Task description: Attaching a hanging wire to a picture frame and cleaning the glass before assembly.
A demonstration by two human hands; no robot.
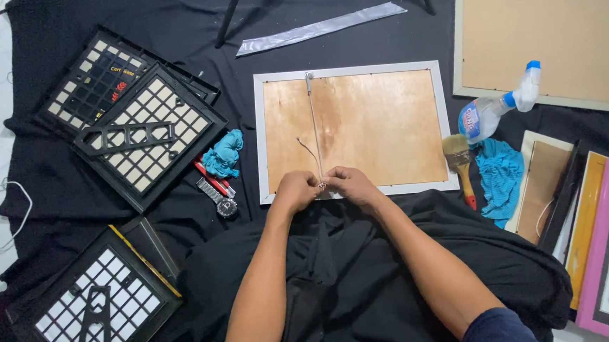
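Both hands meet at the near edge of the frame (355, 129), which lies back-up in the middle of the black cloth (74, 199). The left hand (296, 190) and right hand (350, 184) have their fingertips pressed together, pinching the near end of the wire (313, 121), which runs taut across the brown backing to the far edge. A loose wire tail curls just left of it. Near the frame's right edge lie a brush (459, 161), blue rag (500, 175) and spray bottle (498, 108); to its left lies a watch (218, 195).
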